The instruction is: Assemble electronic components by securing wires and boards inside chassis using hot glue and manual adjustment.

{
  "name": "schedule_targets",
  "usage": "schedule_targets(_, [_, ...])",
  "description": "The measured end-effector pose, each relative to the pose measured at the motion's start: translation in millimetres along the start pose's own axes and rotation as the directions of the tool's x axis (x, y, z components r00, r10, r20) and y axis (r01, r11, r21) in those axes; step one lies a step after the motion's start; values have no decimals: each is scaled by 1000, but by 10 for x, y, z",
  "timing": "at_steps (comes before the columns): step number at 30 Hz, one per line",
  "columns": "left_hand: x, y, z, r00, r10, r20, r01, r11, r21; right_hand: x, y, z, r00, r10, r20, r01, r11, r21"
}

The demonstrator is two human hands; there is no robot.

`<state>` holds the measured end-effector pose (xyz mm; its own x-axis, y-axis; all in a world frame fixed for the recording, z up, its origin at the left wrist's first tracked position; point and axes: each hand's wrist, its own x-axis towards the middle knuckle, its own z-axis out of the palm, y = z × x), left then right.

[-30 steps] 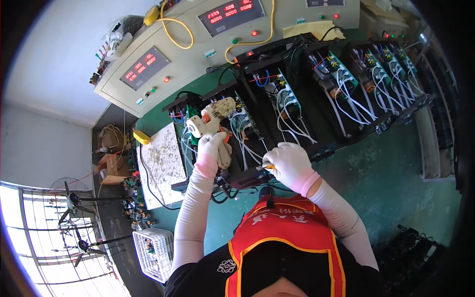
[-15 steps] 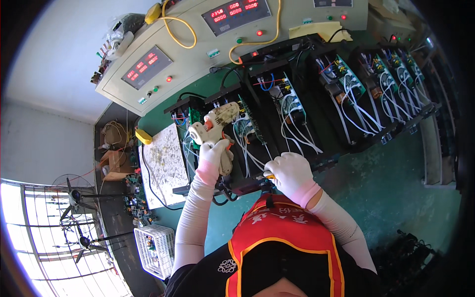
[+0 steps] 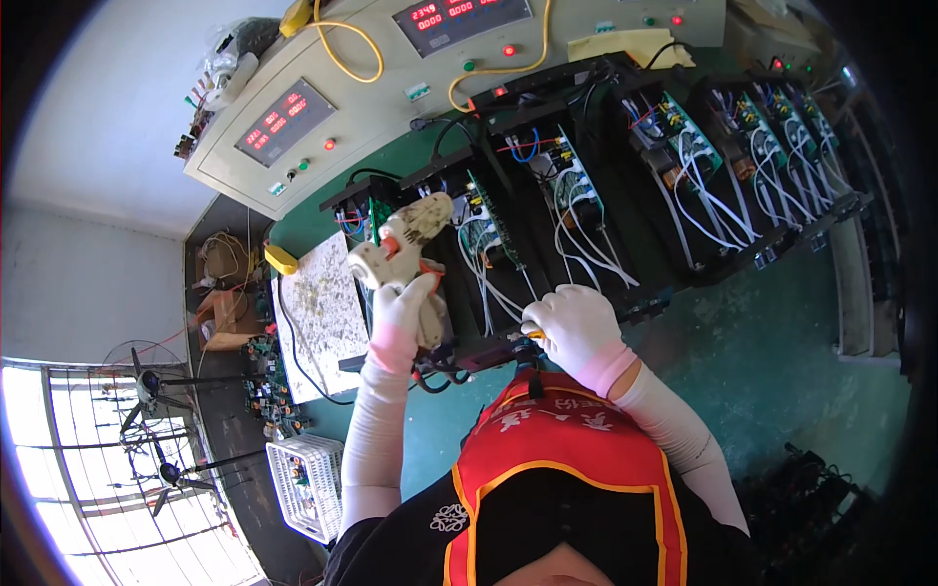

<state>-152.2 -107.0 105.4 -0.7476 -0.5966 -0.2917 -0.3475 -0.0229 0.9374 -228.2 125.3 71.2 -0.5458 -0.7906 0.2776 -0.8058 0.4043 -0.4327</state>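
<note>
My left hand point(image 3: 399, 311), in a white glove, is wrapped round the grip of a stained white hot glue gun point(image 3: 405, 234) with orange parts. The gun's body hangs over the leftmost open black housings, its nozzle end unclear. My right hand point(image 3: 576, 330), also gloved, is closed at the near edge of the housings. A small yellow-orange piece point(image 3: 534, 334) shows at its fingers; the rest is hidden in the fist. Between my hands lies a housing with a green circuit board point(image 3: 481, 232) and white wires point(image 3: 477, 283).
More black housings with circuit boards point(image 3: 696, 146) and loose wires run along the bench to the right. Behind them stand beige test panels point(image 3: 362, 127) with red displays. A stained white board point(image 3: 327, 308) lies at left, near a white basket point(image 3: 305, 488) and a yellow object point(image 3: 281, 259).
My left hand and the glue gun have shifted slightly left and up. My right hand stays closed near the same spot, a touch higher.
</note>
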Motion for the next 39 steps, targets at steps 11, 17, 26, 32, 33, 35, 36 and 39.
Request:
schedule_targets(11, [-337,-58,-64,980,-87,177,107,988,-109,87,103,-400,843,345,-413,-244,929,279])
schedule_targets(17, [-175,-149,49,984,-112,135,124,988,-88,76,269,-179,917,258,-303,-270,963,4])
schedule_targets(26, [-115,-220,66,989,-103,107,112,990,-84,73,270,-153,914,239,-329,-254,967,-3])
schedule_targets(32, [-124,-246,59,990,-99,99,105,993,-50,71,276,-153,909,226,-350,-236,972,13])
schedule_targets(33, [-131,-242,55,989,-105,102,111,992,-56,72,278,-150,910,224,-349,-235,972,12])
schedule_targets(35, [-129,-255,51,988,-110,107,117,991,-64,68,290,-143,910,223,-349,-235,972,8])
schedule_targets(36, [-114,-283,46,988,-116,103,122,991,-56,67,308,-125,911,211,-355,-228,974,-7])
schedule_targets(39, [-99,-327,42,992,-98,81,104,992,-74,67,311,-110,912,188,-364,-207,978,-14])
